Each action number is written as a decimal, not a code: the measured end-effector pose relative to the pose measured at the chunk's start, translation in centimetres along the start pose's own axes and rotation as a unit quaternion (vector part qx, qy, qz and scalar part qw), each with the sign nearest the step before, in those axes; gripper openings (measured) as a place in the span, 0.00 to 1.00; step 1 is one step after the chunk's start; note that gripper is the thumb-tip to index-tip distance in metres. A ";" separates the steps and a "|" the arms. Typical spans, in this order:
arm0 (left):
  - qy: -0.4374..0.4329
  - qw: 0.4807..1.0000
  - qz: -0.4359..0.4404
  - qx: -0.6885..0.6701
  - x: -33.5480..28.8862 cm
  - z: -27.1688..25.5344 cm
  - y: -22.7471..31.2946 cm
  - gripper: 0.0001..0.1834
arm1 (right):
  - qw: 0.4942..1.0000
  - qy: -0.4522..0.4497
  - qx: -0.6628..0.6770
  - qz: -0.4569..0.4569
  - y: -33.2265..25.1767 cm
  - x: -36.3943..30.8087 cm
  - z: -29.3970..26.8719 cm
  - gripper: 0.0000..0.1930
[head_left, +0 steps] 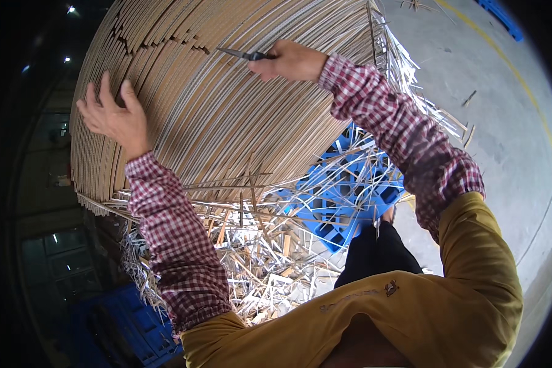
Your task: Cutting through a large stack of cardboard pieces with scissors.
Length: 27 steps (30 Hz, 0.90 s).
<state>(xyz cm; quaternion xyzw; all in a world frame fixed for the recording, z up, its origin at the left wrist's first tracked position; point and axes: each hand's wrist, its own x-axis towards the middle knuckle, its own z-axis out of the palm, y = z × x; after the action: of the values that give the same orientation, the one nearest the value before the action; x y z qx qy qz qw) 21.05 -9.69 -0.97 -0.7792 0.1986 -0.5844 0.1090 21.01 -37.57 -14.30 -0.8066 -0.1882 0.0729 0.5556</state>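
Cardboard stack [227, 116]: filling the upper middle of the view, its thin layers are lying packed edge to edge; working along those lines is probably giving cleaner results than crossing them.
Loose strips [276, 270]: these are lying tangled below the stack and over part of the pallet; planting the feet clear of them is likely helping balance.
Blue pallet [354, 205]: it is showing past the stack's near right edge, with one foot close by, so minding that rim is making sense.
Left hand [116, 116]: its fingers are spreading wide and holding nothing, over the stack's left part; whether it is touching the cardboard, I cannot tell. Being well apart from the blade is suiting it.
Right hand [291, 61]: it is closing round the knife's dark handle; a firm grip is mattering here.
Knife [245, 55]: over the stack, its blade is pointing leftward; short, controlled strokes are seeming safest.
Small notches [200, 48]: they are stepping leftward near the tip, possibly inviting snags.
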 end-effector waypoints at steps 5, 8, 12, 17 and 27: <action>-0.004 0.999 -0.034 0.013 -0.8 1.1 -1.5 0.22 | 0.999 0.005 0.043 -0.006 -1.2 0.3 -0.4 0.26; 0.011 0.999 -0.041 0.034 -0.6 1.5 -1.5 0.22 | 0.998 -0.014 0.059 0.031 -1.9 -0.3 0.5 0.22; 0.007 0.998 -0.026 0.059 -1.2 1.3 -1.8 0.24 | 0.995 0.023 0.092 0.041 -0.1 -3.6 3.9 0.21; 0.008 0.997 -0.023 0.076 -1.1 1.3 -1.8 0.23 | 0.973 -0.168 0.138 0.082 12.3 -14.2 9.5 0.20; 0.015 0.997 -0.031 0.075 -1.2 1.6 -1.4 0.21 | 0.998 -0.002 0.045 0.045 1.6 -3.4 -1.4 0.23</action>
<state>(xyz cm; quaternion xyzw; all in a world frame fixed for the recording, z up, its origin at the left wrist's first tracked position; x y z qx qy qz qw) 22.55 -8.00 -1.96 -0.7655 0.1313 -0.6126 0.1463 18.68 -40.61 -15.61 -0.7883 -0.1494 0.1078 0.5870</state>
